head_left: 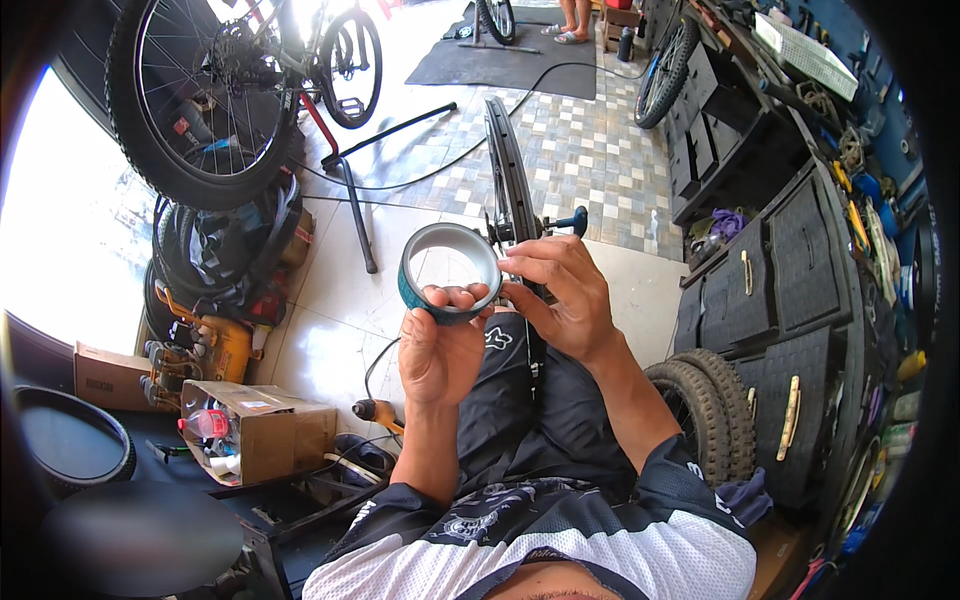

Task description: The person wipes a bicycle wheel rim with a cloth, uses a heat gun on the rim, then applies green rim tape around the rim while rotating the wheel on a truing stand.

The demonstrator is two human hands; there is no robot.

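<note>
My left hand (438, 352) holds a wide roll of teal tape (455, 236) with a pale inner core. Its fingers hook through the ring from below, and the thumb presses on the outside. At the roll's right edge, my right hand (568, 298) has bent fingers and thumb against the tape. Whether a loose tape end lies between them is too small to tell. Just beyond my hands a bare black bicycle rim (510, 175) stands upright, seen edge-on, with its hub close to my right hand. The rim's lower part is hidden behind my hands and between my legs.
A bicycle's rear wheel (205, 190) hangs at the upper left above a black-and-red stand (350, 190). An open cardboard box (285, 440) and a yellow-black power drill (378, 412) are at lower left. Drawers (785, 270) and knobby tyres (715, 415) line the right. Another person's feet (568, 36) show far off.
</note>
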